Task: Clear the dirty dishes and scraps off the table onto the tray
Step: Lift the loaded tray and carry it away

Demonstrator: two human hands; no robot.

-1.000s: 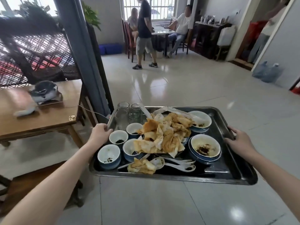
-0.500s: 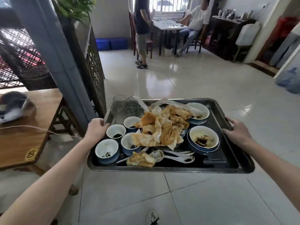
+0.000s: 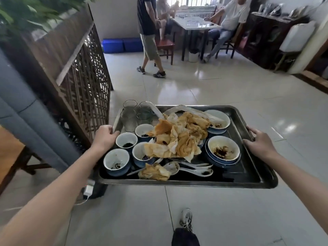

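I carry a metal tray (image 3: 248, 173) in the air over the tiled floor. My left hand (image 3: 104, 137) grips its left rim and my right hand (image 3: 259, 144) grips its right rim. On the tray lie several small blue-and-white cups (image 3: 116, 161), two wider dirty bowls (image 3: 222, 151), two empty glasses (image 3: 130, 112), white spoons (image 3: 197, 170) and a heap of stained, crumpled napkins (image 3: 179, 139).
A wooden lattice screen (image 3: 79, 82) and a grey pillar (image 3: 23, 118) stand close on the left, with a wooden table corner (image 3: 8, 153) beyond. A standing person (image 3: 149, 32) and seated people at a white table (image 3: 193, 22) are ahead. My shoe (image 3: 186, 219) shows below. A charger (image 3: 88, 189) lies on the floor.
I have walked forward with the tray. The wooden table has slid off to the left, and the screen and the people ahead are nearer. Both hands keep their grip.
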